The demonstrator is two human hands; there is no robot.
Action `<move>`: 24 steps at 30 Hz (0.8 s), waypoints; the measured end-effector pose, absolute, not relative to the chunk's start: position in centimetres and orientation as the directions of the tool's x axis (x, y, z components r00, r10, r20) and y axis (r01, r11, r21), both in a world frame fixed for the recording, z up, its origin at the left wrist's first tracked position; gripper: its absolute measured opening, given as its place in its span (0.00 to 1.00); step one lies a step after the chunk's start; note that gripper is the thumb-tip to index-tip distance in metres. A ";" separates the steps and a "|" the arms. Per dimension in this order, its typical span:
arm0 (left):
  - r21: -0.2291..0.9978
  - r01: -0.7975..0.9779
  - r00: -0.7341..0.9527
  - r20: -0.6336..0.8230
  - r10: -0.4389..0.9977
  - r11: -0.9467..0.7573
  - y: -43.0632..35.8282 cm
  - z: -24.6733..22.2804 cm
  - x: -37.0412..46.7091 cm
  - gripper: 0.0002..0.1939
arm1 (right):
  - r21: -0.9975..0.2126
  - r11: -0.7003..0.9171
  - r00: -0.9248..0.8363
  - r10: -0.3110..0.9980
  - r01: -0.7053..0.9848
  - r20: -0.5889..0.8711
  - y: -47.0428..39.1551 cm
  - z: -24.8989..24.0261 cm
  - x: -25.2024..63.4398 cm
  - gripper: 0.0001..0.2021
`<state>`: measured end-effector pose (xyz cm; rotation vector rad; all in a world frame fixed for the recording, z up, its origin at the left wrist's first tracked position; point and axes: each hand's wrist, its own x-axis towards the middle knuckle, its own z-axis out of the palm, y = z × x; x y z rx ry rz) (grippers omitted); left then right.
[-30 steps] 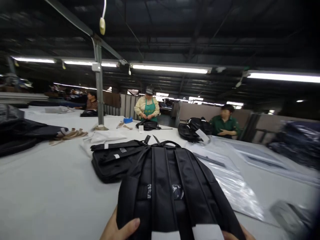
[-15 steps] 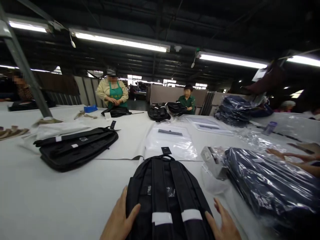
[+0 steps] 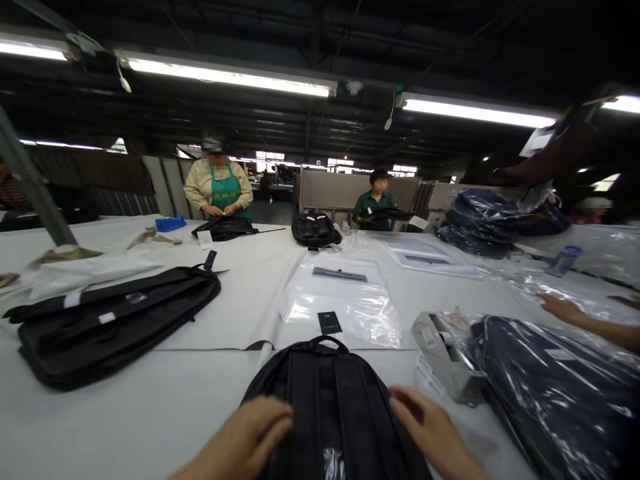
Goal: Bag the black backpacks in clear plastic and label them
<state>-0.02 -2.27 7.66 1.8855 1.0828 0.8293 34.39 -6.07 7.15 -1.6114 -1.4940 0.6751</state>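
Note:
A black backpack (image 3: 325,387) lies straps-up on the white table in front of me, its top handle and a dark hang tag pointing away. My left hand (image 3: 250,433), slightly blurred, is over the bag's left side, fingers loosely bent and thumb apart. At the right edge, my right hand (image 3: 433,427) has curved fingers, with a gap between thumb and forefinger. Neither hand visibly pinches the fabric, though contact is hard to judge. Clear strips show on the back panel; its lower part runs out of view.
Left lies another black backpack (image 3: 120,320). Clear plastic bags (image 3: 345,300) lie beyond mine. Right are a grey tape dispenser (image 3: 445,360) and plastic-wrapped dark bags (image 3: 560,387), with a co-worker's arm (image 3: 590,317) behind. Two people (image 3: 220,187) work across the table.
The backpack sits lower in view, its white strap bands now out of sight. My hands have shifted upward along it, the left farther inward. The far co-worker in green now lifts a black item.

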 end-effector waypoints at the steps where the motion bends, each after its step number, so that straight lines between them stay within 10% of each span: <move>1: 0.847 0.410 0.406 0.163 0.899 -0.338 1.8 8.9 0.9 0.14 | -0.797 0.015 0.170 0.974 0.604 0.147 -2.0 8.4 34.9 0.16; 10: 0.879 0.425 0.563 -0.070 0.823 -0.216 19.7 4.2 9.7 0.14 | -0.625 -0.159 0.172 0.984 0.764 -0.041 19.9 3.2 29.9 0.36; 15: 0.952 0.302 0.554 -0.143 0.820 -0.038 19.5 2.3 9.2 0.19 | -0.595 -0.114 0.061 0.992 0.796 -0.108 20.4 4.1 31.0 0.13; 20: 0.982 0.121 0.366 -0.180 0.913 0.146 20.4 4.6 8.8 0.25 | -0.575 0.166 -0.094 0.984 0.801 0.153 18.9 10.3 31.4 0.01; 24: 0.947 0.042 0.413 -0.305 0.858 0.317 19.2 8.0 8.5 0.36 | -0.478 0.489 -0.252 0.843 0.730 0.476 15.3 12.5 30.4 0.10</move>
